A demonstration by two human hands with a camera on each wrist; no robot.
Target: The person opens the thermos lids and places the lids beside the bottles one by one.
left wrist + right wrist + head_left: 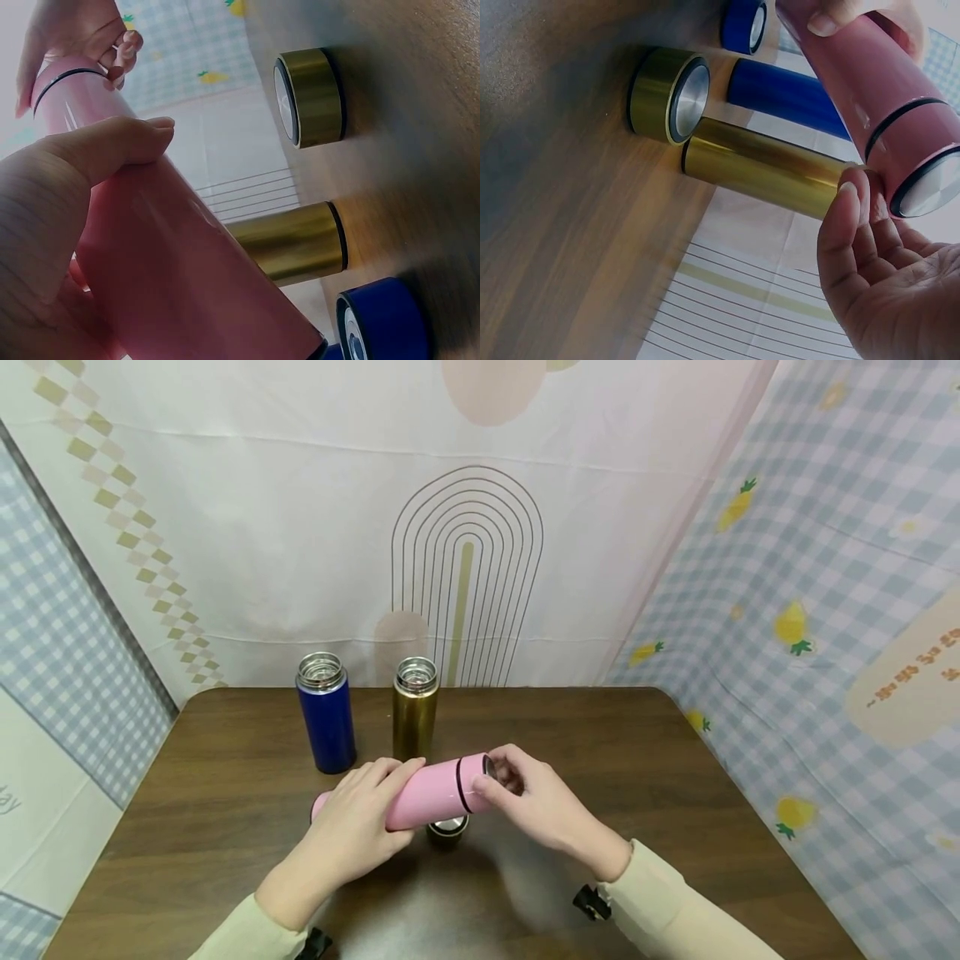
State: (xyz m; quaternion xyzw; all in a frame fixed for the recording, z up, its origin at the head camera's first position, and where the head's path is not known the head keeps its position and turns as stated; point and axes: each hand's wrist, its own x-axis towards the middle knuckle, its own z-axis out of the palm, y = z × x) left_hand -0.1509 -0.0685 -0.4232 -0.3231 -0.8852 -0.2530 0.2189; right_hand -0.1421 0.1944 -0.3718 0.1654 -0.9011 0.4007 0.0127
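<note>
A pink thermos bottle (427, 795) lies tilted nearly sideways over the table, its lid end pointing right. My left hand (356, 814) grips its body, thumb along the near side and fingers over the top. At the other end my right hand (551, 802) has its thumb and curled fingers on either side of the pink lid (921, 139), fingertips right at its edge. A black ring marks the seam between lid and body. Below the bottle stands a gold lid (319, 97) on the table. A blue lid (390, 322) sits beside it, hidden in the head view.
Behind my hands, an uncapped blue bottle (327, 727) and an uncapped gold bottle (414, 718) stand upright on the brown wooden table (570, 735). Printed cloth (300, 527) hangs along the table's back edge, and checked cloth (795, 552) hangs at the right.
</note>
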